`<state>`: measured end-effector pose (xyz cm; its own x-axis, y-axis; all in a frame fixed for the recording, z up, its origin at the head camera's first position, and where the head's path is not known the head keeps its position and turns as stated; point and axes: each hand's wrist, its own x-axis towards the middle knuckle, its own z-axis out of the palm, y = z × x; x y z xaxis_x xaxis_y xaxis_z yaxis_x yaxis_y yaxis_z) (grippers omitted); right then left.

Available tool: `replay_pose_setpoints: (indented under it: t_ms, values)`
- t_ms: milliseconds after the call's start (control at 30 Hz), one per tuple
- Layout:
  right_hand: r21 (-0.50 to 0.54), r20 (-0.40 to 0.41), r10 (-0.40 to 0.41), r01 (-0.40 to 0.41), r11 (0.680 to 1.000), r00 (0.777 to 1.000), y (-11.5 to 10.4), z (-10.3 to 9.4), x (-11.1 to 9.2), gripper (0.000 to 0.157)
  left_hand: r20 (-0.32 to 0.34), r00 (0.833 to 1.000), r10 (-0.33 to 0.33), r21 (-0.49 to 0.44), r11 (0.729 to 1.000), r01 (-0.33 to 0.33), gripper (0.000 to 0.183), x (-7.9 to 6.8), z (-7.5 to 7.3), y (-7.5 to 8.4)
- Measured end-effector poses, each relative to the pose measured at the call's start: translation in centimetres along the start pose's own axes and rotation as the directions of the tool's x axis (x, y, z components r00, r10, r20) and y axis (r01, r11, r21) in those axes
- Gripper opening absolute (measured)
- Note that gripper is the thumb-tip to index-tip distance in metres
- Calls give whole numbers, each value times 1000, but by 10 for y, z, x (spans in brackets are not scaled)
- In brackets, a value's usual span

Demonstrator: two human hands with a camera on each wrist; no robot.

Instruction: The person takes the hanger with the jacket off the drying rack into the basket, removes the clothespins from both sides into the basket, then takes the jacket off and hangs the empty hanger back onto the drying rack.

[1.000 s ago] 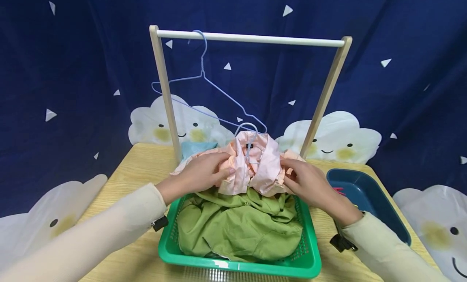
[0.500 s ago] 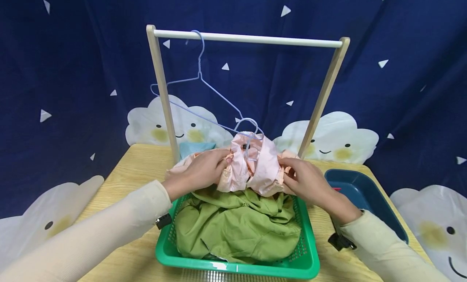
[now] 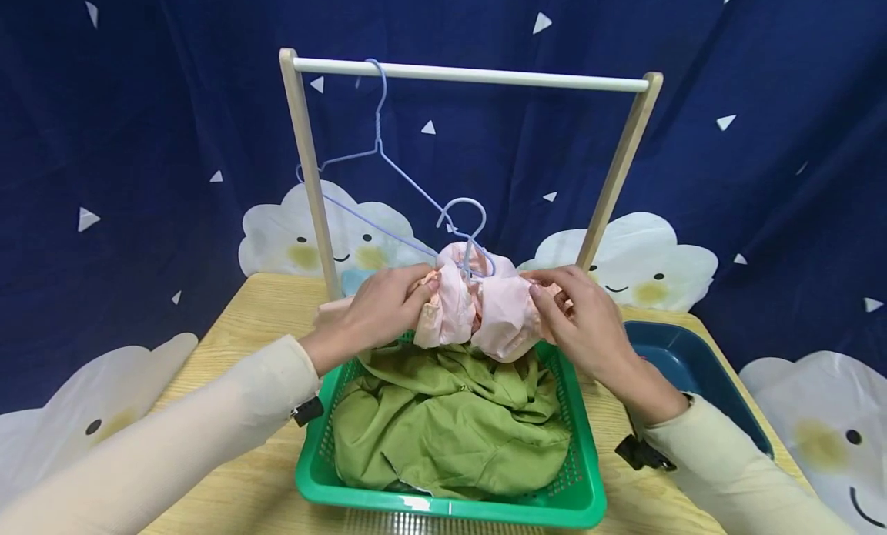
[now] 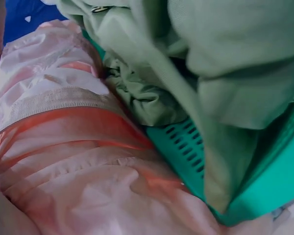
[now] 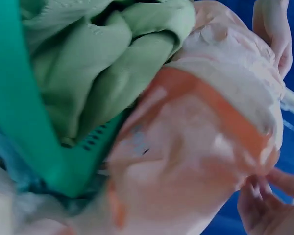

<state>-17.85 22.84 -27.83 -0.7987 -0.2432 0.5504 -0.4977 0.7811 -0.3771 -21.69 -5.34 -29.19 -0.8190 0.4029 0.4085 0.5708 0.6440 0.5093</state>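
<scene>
A pale pink garment (image 3: 509, 312) with a collar is held up over the back of the green basket (image 3: 450, 509). From its neck rises the hook of a pale hanger (image 3: 463, 201); the hanger's lower part is hidden in the cloth. My left hand (image 3: 377, 308) pinches the garment's left side between thumb and fingers. On the other side, my right hand (image 3: 589, 315) pinches the cloth at the shoulder. The right wrist view shows the pink garment (image 5: 186, 142) with fingertips at its edge. Below lies a crumpled green garment (image 3: 450, 435) in the basket.
Behind the hands stands a rack with a white bar (image 3: 471, 75). A bare lavender hanger (image 3: 378, 127) hangs near its left end, its lower corner overlapping the pink garment. A dark blue tray (image 3: 693, 358) is at the right; light blue cloth (image 3: 352, 279) lies behind the left hand.
The pink garment and its hanger hook have risen a little. My right hand has moved up and shifted its fingers on the cloth. The lavender hanger on the bar has turned slightly.
</scene>
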Motion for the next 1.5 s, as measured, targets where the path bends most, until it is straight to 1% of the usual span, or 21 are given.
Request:
replay_pose_setpoints:
  t_ms: [33,100,200,267,300,333,400,500,533,600,767,900,1100,1233,1400,1500]
  values:
    - [-28,-27,3,-4,1000,1000,-5,1,1,30,-4,1000,3,-2,1000,-3,30,1,-1,1]
    - [-98,-48,12,-17,995,999,-14,3,3,41,-5,1000,9,-4,1000,-9,32,1,-3,4]
    - [-204,-31,23,-29,979,999,-25,7,7,62,-8,1000,13,-5,1000,-13,32,2,-4,8]
    - [-260,-15,24,-27,965,1000,-29,11,10,69,-15,1000,18,-6,1000,-18,32,2,-4,10]
    - [-277,-14,20,-23,961,1000,-30,12,12,69,-20,1000,20,-5,1000,-20,31,2,-4,10]
    - [-290,-14,14,-18,957,1000,-30,13,14,65,-22,1000,22,-8,1000,-22,32,1,-4,11]
    - [-303,-9,0,-2,953,1000,-27,14,16,50,-27,999,25,-9,1000,-25,32,1,-4,11]
    - [-290,12,-15,18,957,1000,-21,12,17,26,-30,999,25,-2,1000,-25,33,-1,-5,11]
    - [-281,26,-16,23,959,1000,-19,10,17,21,-33,999,24,2,1000,-24,33,-2,-6,11]
    - [-261,55,-24,38,964,998,-14,7,16,16,-41,999,28,14,1000,-27,33,-3,-7,10]
    - [-210,119,-60,85,974,991,-8,-6,13,10,-56,998,43,34,999,-41,31,-3,-10,7]
    - [-179,137,-62,86,980,989,-2,-16,12,11,-51,998,33,29,999,-32,29,-4,-13,5]
    - [-175,117,-27,48,983,993,14,-28,10,11,-65,998,-2,-5,1000,2,29,-6,-21,0]
    - [-181,116,7,14,983,993,25,-32,8,12,-75,997,-2,-25,1000,0,28,-8,-23,-5]
    - [-181,114,46,-25,983,992,41,-34,6,18,-94,996,0,-40,999,-4,25,-10,-25,-9]
    - [-181,127,71,-48,982,989,49,-35,5,15,-105,994,9,-39,999,-13,25,-10,-25,-10]
